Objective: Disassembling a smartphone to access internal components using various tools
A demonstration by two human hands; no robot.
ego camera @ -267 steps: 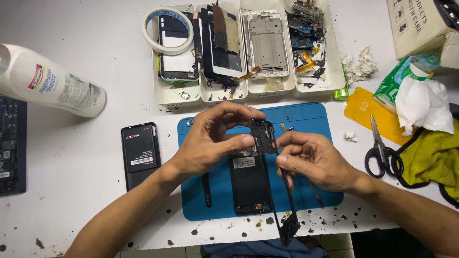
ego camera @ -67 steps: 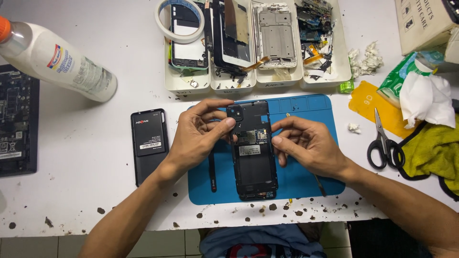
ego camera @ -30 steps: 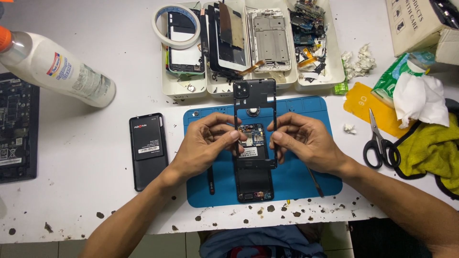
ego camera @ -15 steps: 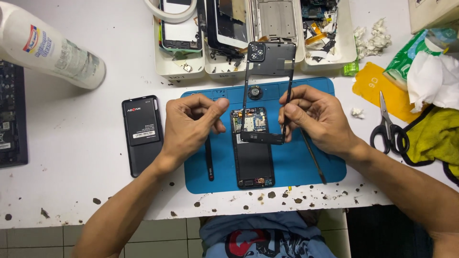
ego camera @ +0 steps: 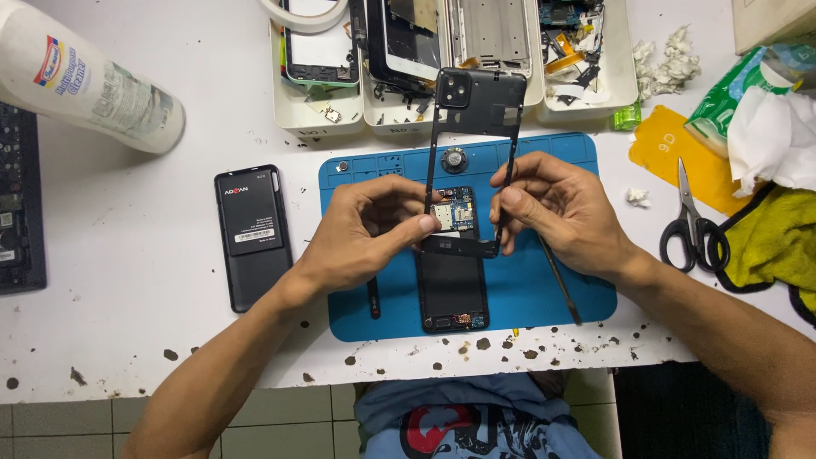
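My left hand [ego camera: 365, 229] and right hand [ego camera: 557, 212] pinch the black frame's [ego camera: 476, 102] lower edge above the phone [ego camera: 452, 285] on the blue mat [ego camera: 569, 297], whose right side lies open.

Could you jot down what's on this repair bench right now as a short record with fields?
Left hand: pinches the lower bar of the black phone frame
Right hand: holds the frame's right rail
Opened phone: lies flat on the blue mat, circuit board showing
Battery: black, left of the mat
Scissors: right of the mat
Trays of phone parts: behind the mat
Bottle: lying at far left
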